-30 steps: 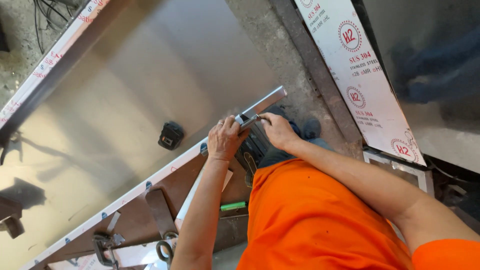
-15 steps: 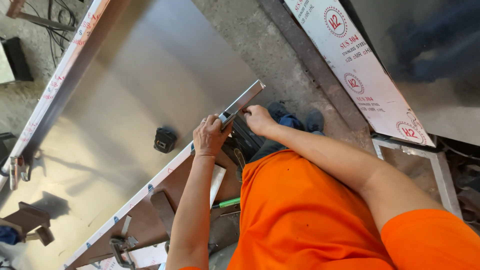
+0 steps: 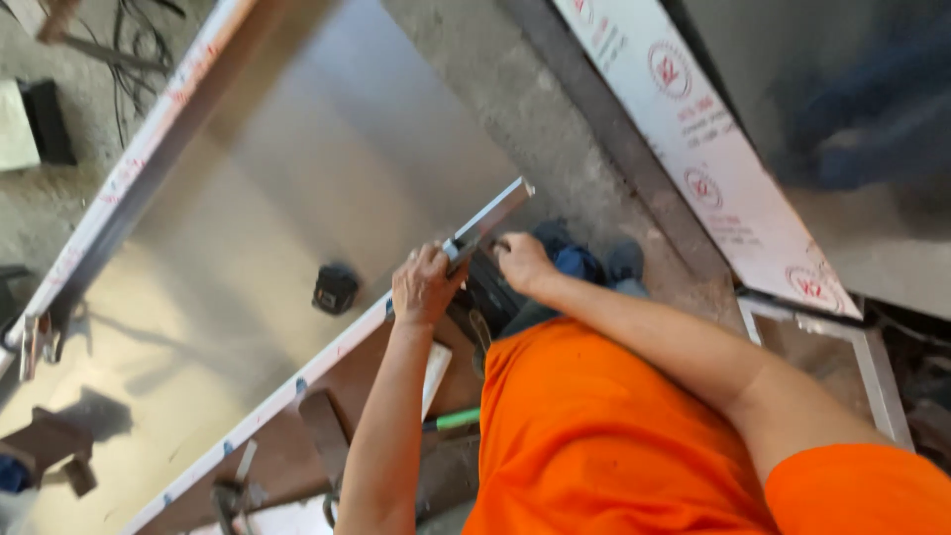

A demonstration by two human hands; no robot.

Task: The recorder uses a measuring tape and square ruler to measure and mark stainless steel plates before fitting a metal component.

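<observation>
Nearest, an orange shirt (image 3: 614, 446) of soft cloth fills the lower frame, with both bare arms reaching up from it. The left hand (image 3: 426, 287) grips the near edge of a broad, smooth steel sheet (image 3: 297, 198) — its fingers are curled shut on the thin edge where a short square metal tube (image 3: 487, 220) lies along it. The right hand (image 3: 522, 263) rests just beside, at the tube's near end; its fingers are bent together, but whether they clamp anything cannot be told. On the sheet, a little way in from that edge, sits a small black boxy object (image 3: 335, 288). Beyond — past a strip of rough concrete floor (image 3: 555, 129) — lies a long white printed panel (image 3: 703, 159).
</observation>
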